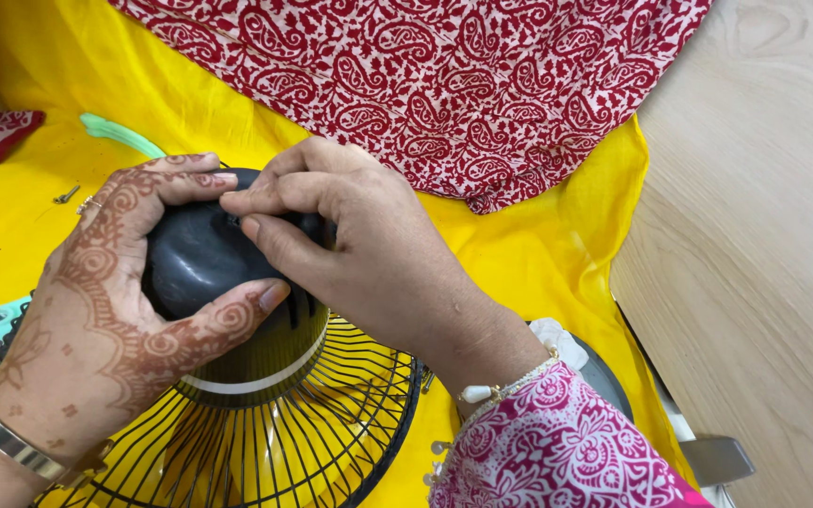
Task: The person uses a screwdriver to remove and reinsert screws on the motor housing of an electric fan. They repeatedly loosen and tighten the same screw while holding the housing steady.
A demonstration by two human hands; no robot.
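Observation:
A black rounded motor housing [201, 259] sticks up from a black wire fan guard [312, 423] lying over yellow cloth. My left hand [115, 310], patterned with henna and wearing a gold bangle, wraps around the housing from the left, thumb under its lower right side. My right hand [359, 245] reaches in from the right and pinches at the top of the housing with thumb and fingers; what it pinches is hidden.
Yellow cloth [538, 245] covers the surface. A red and white paisley fabric [444, 85] lies at the top. A small screw [66, 196] rests at left near a mint green plastic piece [119, 134]. Pale wooden floor [755, 235] is at right.

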